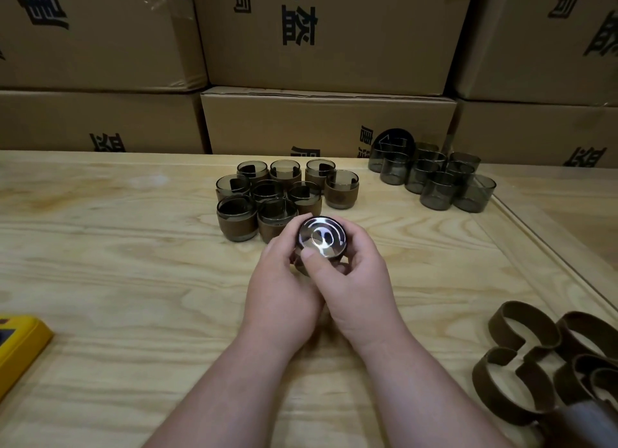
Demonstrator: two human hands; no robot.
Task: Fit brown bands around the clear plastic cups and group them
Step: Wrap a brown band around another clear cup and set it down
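Cardboard boxes (pixel 327 36): brown and big, stacked like a wall right behind the table.
Table (pixel 110 267): pale wood. It has a raised lip along the right side. There is lots of bare wood to the left of the hands.
Banded cups (pixel 277 196): a tight bunch of smoky clear cups with brown bands on, just past the hands.
Bare cups (pixel 434 176): another bunch with no bands yet, far right, close to the table's lip.
Loose bands (pixel 548 364): soft brown rings lying in a heap near the right corner.
Yellow thing (pixel 20 347): at the left edge. I cannot tell what it is.
Held cup (pixel 321 237): upside down, its shiny bottom facing up, held over the table just in front of the banded bunch.
Left hand (pixel 284 280): fingers curl round the cup's left side.
Right hand (pixel 354 273): thumb presses on the bottom's rim and fingers wrap the right side.
How it handles: it looks light, stiff and slippery, so hold it by the sides. The band looks bendy and should stretch over.
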